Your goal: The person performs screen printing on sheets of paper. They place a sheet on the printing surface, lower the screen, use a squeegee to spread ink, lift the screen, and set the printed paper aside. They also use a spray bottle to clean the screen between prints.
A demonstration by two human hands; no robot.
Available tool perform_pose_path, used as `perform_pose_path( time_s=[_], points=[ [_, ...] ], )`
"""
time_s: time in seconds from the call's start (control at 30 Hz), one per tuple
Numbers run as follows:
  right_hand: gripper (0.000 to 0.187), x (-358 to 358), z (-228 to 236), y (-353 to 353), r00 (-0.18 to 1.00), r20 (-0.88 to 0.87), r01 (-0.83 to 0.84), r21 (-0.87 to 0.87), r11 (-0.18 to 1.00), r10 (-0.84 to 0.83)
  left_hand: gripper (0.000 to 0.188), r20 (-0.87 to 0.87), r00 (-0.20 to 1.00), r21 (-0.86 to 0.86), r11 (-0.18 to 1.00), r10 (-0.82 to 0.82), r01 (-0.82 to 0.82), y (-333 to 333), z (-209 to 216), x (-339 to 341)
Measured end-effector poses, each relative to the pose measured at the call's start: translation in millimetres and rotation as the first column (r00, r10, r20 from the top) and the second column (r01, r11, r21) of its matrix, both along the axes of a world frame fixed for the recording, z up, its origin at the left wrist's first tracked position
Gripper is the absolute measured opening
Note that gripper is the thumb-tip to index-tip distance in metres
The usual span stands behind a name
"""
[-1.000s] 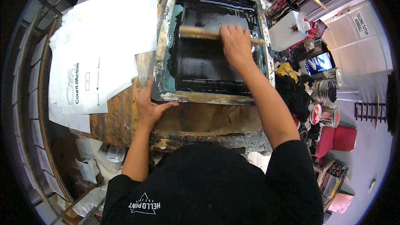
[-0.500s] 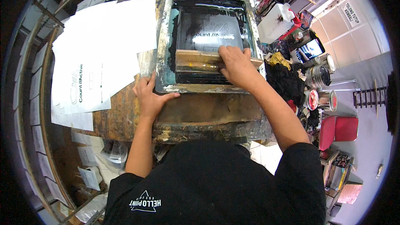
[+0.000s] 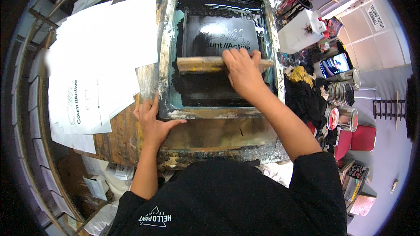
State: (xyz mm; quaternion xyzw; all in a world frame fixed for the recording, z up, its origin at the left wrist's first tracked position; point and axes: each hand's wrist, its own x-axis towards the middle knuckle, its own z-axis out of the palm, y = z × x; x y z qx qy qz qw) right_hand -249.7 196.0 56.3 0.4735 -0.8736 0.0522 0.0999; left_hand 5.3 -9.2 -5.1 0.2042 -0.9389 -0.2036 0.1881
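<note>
Right hand (image 3: 242, 73) had its fingers clamped over the wooden squeegee (image 3: 205, 64), mid-screen (image 3: 218, 30) on glossy black ink. Left hand (image 3: 151, 120) lay flat, fingers spread, on the frame's (image 3: 164, 52) near-left corner. Bench (image 3: 122, 135) was ink-crusted; white sheets (image 3: 100, 61) left of frame, tins (image 3: 343, 104) to its right.

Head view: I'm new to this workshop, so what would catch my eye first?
The ink-black printing screen in the middle, with the right hand gripping a wooden squeegee across it. The left hand presses on the frame's near left corner, and white printed sheets spread out to the left.
</note>
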Motion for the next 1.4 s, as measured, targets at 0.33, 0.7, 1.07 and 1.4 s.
perform_pose_path(
  time_s=[0.33, 0.7, 1.07, 1.4],
  points=[
    [0.030, -167, -13, -77, 0.986, -0.163, 0.002, -0.062, 0.998, -0.012, 0.122, -0.012, 1.000, 0.035, 0.999, 0.009, -0.009, -2, 3, 0],
    [0.039, -144, 33, -64, 1.000, -0.028, 0.009, 0.052, 0.999, -0.008, 0.122, -0.189, 0.982, 0.090, 0.996, 0.002, 0.015, 2, -5, 2],
    [0.026, 71, 107, 44, 0.996, -0.083, -0.048, -0.109, 0.993, 0.039, 0.102, -0.568, 0.803, 0.546, 0.812, 0.178, 0.206, 19, 29, -21],
    [0.043, 13, 227, 1, 0.932, -0.357, -0.072, -0.371, 0.926, -0.071, 0.052, -0.909, 0.397, 0.339, 0.780, 0.127, 0.526, -48, 116, -135]
  ],
)
